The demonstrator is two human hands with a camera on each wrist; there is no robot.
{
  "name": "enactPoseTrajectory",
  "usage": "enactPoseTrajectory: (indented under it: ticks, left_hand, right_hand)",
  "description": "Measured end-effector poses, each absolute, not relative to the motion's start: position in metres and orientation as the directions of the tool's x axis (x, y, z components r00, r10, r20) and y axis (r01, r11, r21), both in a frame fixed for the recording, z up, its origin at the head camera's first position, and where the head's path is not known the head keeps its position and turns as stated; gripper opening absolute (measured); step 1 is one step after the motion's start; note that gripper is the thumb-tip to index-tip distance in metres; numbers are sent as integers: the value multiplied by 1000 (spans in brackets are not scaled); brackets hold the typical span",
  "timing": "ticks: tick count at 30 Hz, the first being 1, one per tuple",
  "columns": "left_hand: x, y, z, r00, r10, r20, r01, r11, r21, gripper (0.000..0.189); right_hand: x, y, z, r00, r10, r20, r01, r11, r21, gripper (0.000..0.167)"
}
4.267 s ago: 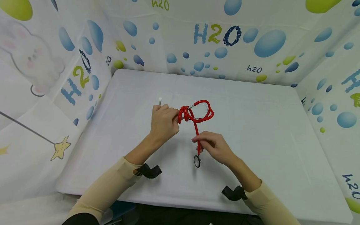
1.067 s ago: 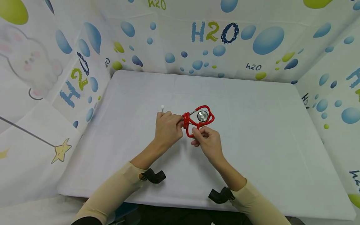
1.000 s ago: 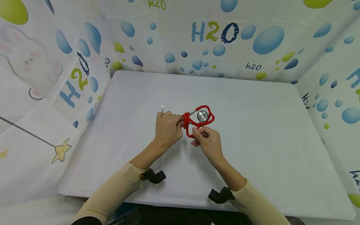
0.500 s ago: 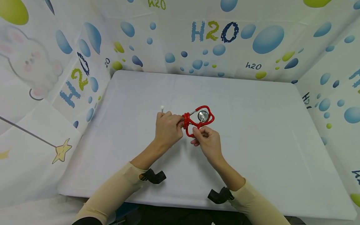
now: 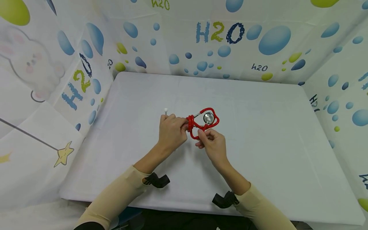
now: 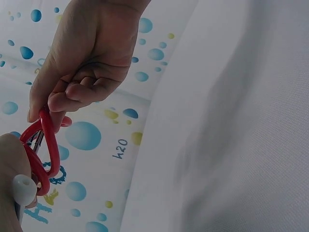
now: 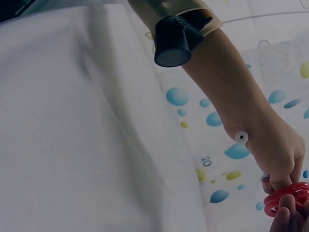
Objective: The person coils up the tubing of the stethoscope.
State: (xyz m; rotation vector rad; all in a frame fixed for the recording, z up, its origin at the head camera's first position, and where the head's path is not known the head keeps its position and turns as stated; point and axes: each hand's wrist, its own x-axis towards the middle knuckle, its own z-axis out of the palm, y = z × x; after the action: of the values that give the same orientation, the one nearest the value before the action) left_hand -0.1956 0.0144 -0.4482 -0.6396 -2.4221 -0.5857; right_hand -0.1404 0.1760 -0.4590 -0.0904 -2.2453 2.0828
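Note:
A red stethoscope (image 5: 190, 123) is held above the table, its tubing wound in several turns near my left hand (image 5: 172, 131). That hand grips the metal ear tubes, and one white ear tip (image 5: 166, 110) pokes out beyond the knuckles. The silver chest piece (image 5: 208, 118) shows inside the red loop at the right. Just below it, my right hand (image 5: 215, 145) pinches the tubing between thumb and fingers. In the left wrist view the red tubing (image 6: 54, 154) stretches between both hands. The right wrist view catches another ear tip (image 7: 242, 137) beside the left wrist.
Beneath the hands lies a white-covered table (image 5: 264, 143). A printed curtain (image 5: 184, 38) with blue and green drops stands behind it and along both sides. Each forearm carries a black wrist mount (image 5: 158, 180).
Against 4.3 s ago, the chest piece has gone from hanging below the right hand to lying within the loop. The right hand moved up and left. The last second shows hardly any motion.

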Motion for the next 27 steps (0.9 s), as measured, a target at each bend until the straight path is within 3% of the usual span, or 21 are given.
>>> enactPoseTrajectory:
  ticks: [27]
  left_hand:
    - [-194,19,-451,-722,298,625,556,787,267,9]
  right_hand:
    - [-142,177,-464,-989,142,40,-29,79,-996,35]
